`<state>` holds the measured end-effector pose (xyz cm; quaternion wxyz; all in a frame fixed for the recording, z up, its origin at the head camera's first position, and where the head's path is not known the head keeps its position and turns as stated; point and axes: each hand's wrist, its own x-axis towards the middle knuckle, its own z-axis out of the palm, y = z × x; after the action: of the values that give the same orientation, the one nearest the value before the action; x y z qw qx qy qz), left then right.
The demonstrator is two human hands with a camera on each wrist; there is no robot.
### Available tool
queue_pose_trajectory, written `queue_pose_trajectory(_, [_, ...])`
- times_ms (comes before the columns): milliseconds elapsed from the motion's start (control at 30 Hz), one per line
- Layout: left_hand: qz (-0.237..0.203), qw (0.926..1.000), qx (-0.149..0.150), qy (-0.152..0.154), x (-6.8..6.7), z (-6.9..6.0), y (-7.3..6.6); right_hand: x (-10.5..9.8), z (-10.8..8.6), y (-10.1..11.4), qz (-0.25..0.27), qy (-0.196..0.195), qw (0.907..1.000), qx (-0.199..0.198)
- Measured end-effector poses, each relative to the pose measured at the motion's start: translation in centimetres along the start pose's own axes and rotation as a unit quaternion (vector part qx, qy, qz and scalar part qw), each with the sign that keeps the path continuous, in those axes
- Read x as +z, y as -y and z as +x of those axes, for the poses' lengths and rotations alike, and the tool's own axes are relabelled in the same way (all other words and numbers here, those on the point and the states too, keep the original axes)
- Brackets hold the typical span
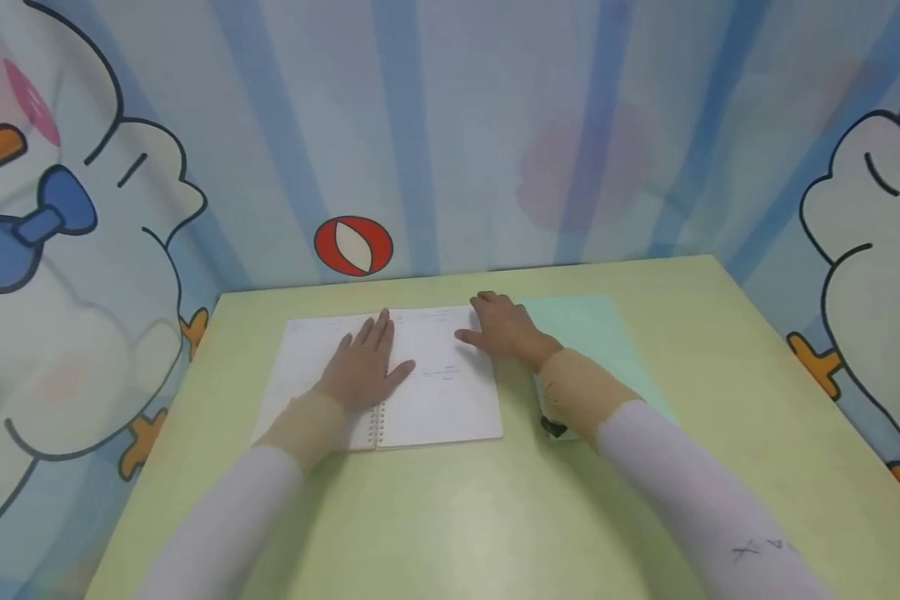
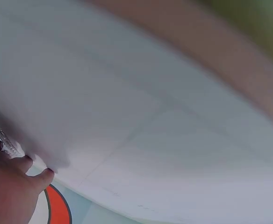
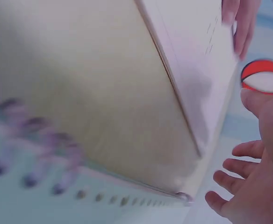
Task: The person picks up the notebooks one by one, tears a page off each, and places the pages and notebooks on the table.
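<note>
A spiral notebook (image 1: 442, 412) lies open on the table, its white pages carrying faint handwriting. My left hand (image 1: 360, 367) rests on it near the coil, fingers straight and slightly spread; in the left wrist view this hand (image 2: 12, 191) is at the lower left, with the page (image 2: 104, 116) filling most of the frame. My right hand (image 1: 504, 327) is at the page's upper right corner, holding nothing, and its fingers are spread in the right wrist view. Whether it touches the page, I cannot tell. A mint-green spiral notebook (image 1: 581, 321) lies partly under the right forearm.
The pale yellow table (image 1: 420, 517) meets a wall covering (image 1: 465, 150) with blue stripes and cartoon birds. A small black object (image 1: 553, 427) of unclear kind shows at the green notebook's near left corner. A red-and-white ball (image 1: 353, 246) is printed on the wall.
</note>
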<state>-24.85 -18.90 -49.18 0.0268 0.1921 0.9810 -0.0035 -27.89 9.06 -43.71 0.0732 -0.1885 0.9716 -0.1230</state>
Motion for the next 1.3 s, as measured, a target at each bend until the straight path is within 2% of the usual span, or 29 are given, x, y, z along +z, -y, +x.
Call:
queue_pose_trajectory(133, [-0.009, 1.0000, 0.000, 0.004, 0.2, 0.6, -0.4, 0.3, 1.1, -0.6, -0.037, 0.042, 0.9974, 0.045])
queue_pose_trajectory(233, [-0.016, 0.9999, -0.001, 0.002, 0.2, 0.6, -0.8, 0.8, 1.2, -1.0, -0.070, 0.061, 0.9942, 0.054])
queue_pose_trajectory(533, [-0.013, 0.9998, -0.010, 0.006, 0.0, 0.2, -1.3, 2.3, 0.7, -0.7, -0.070, 0.016, 0.9970, 0.029])
queue_pose_trajectory(600, [-0.015, 0.9998, -0.010, 0.007, 0.0, 0.1, -1.4, 2.4, 0.8, -0.3, -0.058, -0.007, 0.9980, 0.024])
queue_pose_trajectory(700, [-0.006, 0.9999, -0.010, 0.009, -0.2, 0.1, -1.5, 2.3, 1.2, 0.5, 0.045, -0.038, 0.9979, 0.028])
queue_pose_trajectory(767, [0.001, 0.9999, -0.011, 0.011, -0.3, 0.2, -1.5, 2.0, 1.5, 1.1, 0.150, -0.058, 0.9858, 0.048])
queue_pose_trajectory(867, [0.004, 0.9997, -0.016, 0.018, -0.5, 0.5, -1.5, 1.4, 2.1, 1.8, 0.289, -0.086, 0.9474, 0.108])
queue_pose_trajectory(933, [0.004, 0.9997, -0.016, 0.015, -0.6, 0.9, -1.5, 1.1, 2.4, 2.2, 0.336, -0.104, 0.9242, 0.150])
queue_pose_trajectory(1000, [0.007, 0.9999, -0.014, 0.004, -0.6, 1.2, -1.5, 0.9, 2.7, 2.3, 0.353, -0.113, 0.9118, 0.177])
queue_pose_trajectory(1067, [0.013, 0.9998, -0.009, -0.015, -0.7, 1.4, -1.4, 0.7, 2.9, 2.4, 0.355, -0.109, 0.9089, 0.189])
queue_pose_trajectory(1133, [0.018, 0.9994, -0.005, -0.028, -0.6, 1.6, -1.3, 0.7, 2.9, 2.4, 0.351, -0.098, 0.9111, 0.192])
queue_pose_trajectory(1233, [0.005, 0.9996, -0.007, -0.026, -0.6, 1.8, -1.3, 1.1, 2.9, 2.1, 0.353, -0.083, 0.9113, 0.196])
queue_pose_trajectory(1300, [-0.004, 0.9998, -0.011, -0.016, -0.6, 1.8, -1.3, 1.5, 3.0, 1.8, 0.360, -0.079, 0.9067, 0.204])
